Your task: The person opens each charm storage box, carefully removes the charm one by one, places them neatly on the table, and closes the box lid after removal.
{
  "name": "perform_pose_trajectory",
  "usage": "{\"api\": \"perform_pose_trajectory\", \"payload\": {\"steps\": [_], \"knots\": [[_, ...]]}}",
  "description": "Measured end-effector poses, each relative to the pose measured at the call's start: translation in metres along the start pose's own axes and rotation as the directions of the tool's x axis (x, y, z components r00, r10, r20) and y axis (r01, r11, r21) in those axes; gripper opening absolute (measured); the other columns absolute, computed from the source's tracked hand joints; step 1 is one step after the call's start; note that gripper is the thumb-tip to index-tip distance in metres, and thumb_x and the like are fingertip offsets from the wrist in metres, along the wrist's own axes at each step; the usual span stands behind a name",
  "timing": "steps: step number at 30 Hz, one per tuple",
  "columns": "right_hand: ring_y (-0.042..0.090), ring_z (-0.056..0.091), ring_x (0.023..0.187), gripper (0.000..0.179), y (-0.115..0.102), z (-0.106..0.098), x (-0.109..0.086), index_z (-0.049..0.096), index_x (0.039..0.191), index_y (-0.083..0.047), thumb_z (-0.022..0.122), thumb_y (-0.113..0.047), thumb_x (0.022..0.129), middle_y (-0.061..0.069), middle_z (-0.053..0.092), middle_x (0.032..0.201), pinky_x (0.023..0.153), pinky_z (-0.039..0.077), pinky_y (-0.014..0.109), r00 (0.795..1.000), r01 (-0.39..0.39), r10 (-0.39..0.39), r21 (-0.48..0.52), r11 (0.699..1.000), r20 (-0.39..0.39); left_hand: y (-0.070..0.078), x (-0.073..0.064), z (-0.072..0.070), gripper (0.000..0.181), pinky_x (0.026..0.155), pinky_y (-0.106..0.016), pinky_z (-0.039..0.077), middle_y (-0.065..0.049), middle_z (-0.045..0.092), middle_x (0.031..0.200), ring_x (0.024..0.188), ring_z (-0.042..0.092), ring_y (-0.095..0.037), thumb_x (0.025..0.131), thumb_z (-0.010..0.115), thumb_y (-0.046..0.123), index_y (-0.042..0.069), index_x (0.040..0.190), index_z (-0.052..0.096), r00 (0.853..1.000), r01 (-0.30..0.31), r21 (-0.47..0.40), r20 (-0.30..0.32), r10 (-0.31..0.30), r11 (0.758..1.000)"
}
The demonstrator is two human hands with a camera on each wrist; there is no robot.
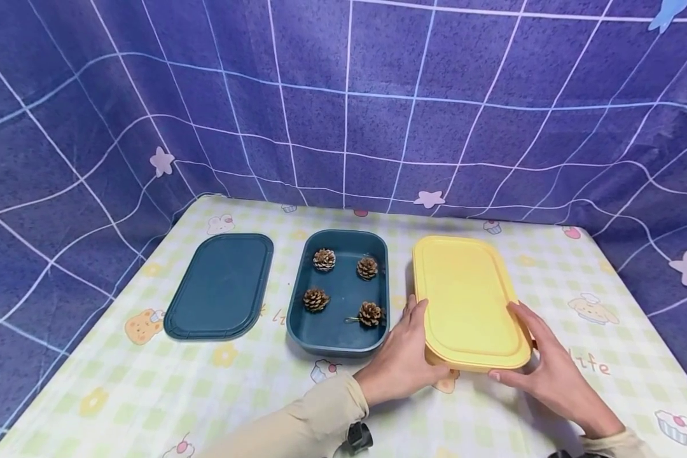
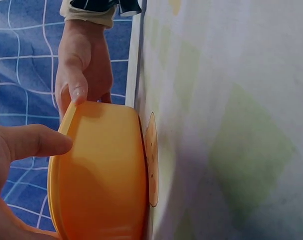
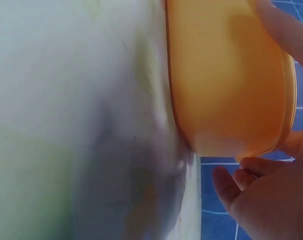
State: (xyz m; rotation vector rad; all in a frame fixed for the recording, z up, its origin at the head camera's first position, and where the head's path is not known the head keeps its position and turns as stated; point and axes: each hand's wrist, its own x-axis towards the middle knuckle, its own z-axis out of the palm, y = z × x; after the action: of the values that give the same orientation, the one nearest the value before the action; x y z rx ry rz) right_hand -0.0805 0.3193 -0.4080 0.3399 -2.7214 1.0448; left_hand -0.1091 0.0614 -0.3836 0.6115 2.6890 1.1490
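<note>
We see a yellow, rounded-rectangular, plastic-looking box (image 2: 104, 175) between the two hands, at the near right of the table, with a matching flat yellow lid (image 1: 464, 292) covering its top. The left hand (image 1: 401, 362) grips its near left corner: the fingers run along the long side, and the thumb presses the near end wall just under the rim. The right hand (image 1: 558, 375) holds the near right corner, its forward fingers along the right side and its thumb on the near end; in the right wrist view, its other fingers curl loosely beside the corner. Both hands are parted just enough to span those corners.

Just left of the left fingers we find an open, deep teal, rounded-rectangular box (image 1: 343, 286), which the hand slightly overlaps in the head view. Inside sit four brown pine cones (image 1: 370, 313), spaced apart; the one nearest those fingers has a thin golden loop. Further left, well apart from the fingers, lies a flat teal lid (image 1: 220, 286).

Beneath the hands we see a pale green-and-white checked tablecloth (image 1: 280, 407) printed with cartoons. Beyond the fingertips rises a purple-blue cloth backdrop (image 1: 320, 127) with white and light-blue grid lines.
</note>
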Motion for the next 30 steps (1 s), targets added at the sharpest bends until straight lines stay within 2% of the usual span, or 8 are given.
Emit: {"api": "perform_pose_trajectory", "payload": {"steps": [2,8,12,18,22,27,30], "knots": [[-0.028,0.019,0.128,0.117,0.001,0.000,0.000,0.025,0.160,-0.014,0.095,-0.022,0.066,0.022,0.032,0.161,0.088,0.026,-0.003,1.000,-0.004,0.004,0.005,1.000,-0.001,0.000,0.000,0.000,0.103,0.119,-0.038,0.041,-0.016,0.015,0.169,0.152,0.032,-0.026,0.078,0.081,0.024,0.008,0.160,0.021,1.000,0.006,0.001,0.002,-0.006,1.000],[-0.026,0.025,0.119,0.120,0.002,-0.002,-0.003,0.021,0.162,-0.019,0.094,-0.026,0.067,0.020,0.034,0.161,0.085,0.031,0.004,0.999,-0.053,0.053,-0.030,0.998,-0.001,0.002,0.001,0.000,0.104,0.122,-0.039,0.037,-0.020,0.013,0.169,0.154,0.026,-0.029,0.079,0.081,0.026,0.006,0.160,0.020,1.000,0.007,0.012,0.019,-0.008,1.000],[-0.026,0.027,0.116,0.119,0.001,-0.004,-0.005,0.020,0.162,-0.022,0.094,-0.026,0.068,0.018,0.036,0.160,0.084,0.033,0.006,0.999,-0.048,0.048,-0.036,0.998,0.000,0.003,0.001,-0.002,0.103,0.123,-0.040,0.035,-0.020,0.014,0.168,0.155,0.025,-0.029,0.078,0.080,0.027,0.007,0.160,0.021,1.000,0.007,0.009,0.022,-0.007,1.000],[-0.027,0.024,0.126,0.120,0.001,-0.007,-0.003,0.019,0.162,-0.021,0.093,-0.020,0.068,0.023,0.037,0.159,0.088,0.028,-0.003,1.000,0.002,-0.003,-0.008,1.000,-0.022,0.005,-0.001,-0.004,0.096,0.124,-0.040,0.032,-0.025,0.012,0.167,0.156,0.019,-0.029,0.081,0.076,0.032,0.010,0.159,0.026,0.999,-0.020,0.046,0.033,0.018,0.999],[-0.029,0.023,0.126,0.120,-0.002,-0.010,-0.002,0.018,0.162,-0.020,0.093,-0.015,0.068,0.026,0.036,0.158,0.090,0.025,-0.006,0.999,0.036,-0.035,0.018,0.999,-0.038,0.006,-0.001,-0.006,0.094,0.125,-0.040,0.031,-0.024,0.009,0.168,0.157,0.015,-0.029,0.082,0.073,0.035,0.010,0.159,0.026,0.999,-0.050,0.061,0.022,0.048,0.997],[-0.027,0.025,0.128,0.121,-0.007,-0.014,-0.001,0.017,0.162,-0.022,0.092,-0.011,0.068,0.027,0.036,0.157,0.093,0.023,-0.008,0.996,0.067,-0.065,0.033,0.997,-0.059,0.011,-0.005,-0.014,0.101,0.123,-0.047,0.034,-0.020,0.004,0.169,0.157,0.014,-0.030,0.080,0.073,0.038,0.015,0.162,0.019,0.996,-0.090,0.054,-0.007,0.091,0.994],[-0.026,0.024,0.132,0.125,-0.012,-0.017,-0.002,0.009,0.163,-0.025,0.090,-0.007,0.069,0.021,0.030,0.162,0.099,0.021,-0.008,0.995,0.076,-0.072,0.051,0.996,-0.070,0.015,-0.008,-0.020,0.111,0.121,-0.052,0.035,-0.017,0.004,0.170,0.157,0.014,-0.029,0.078,0.075,0.042,0.018,0.163,0.009,0.993,-0.108,0.070,-0.034,0.110,0.992]]}}
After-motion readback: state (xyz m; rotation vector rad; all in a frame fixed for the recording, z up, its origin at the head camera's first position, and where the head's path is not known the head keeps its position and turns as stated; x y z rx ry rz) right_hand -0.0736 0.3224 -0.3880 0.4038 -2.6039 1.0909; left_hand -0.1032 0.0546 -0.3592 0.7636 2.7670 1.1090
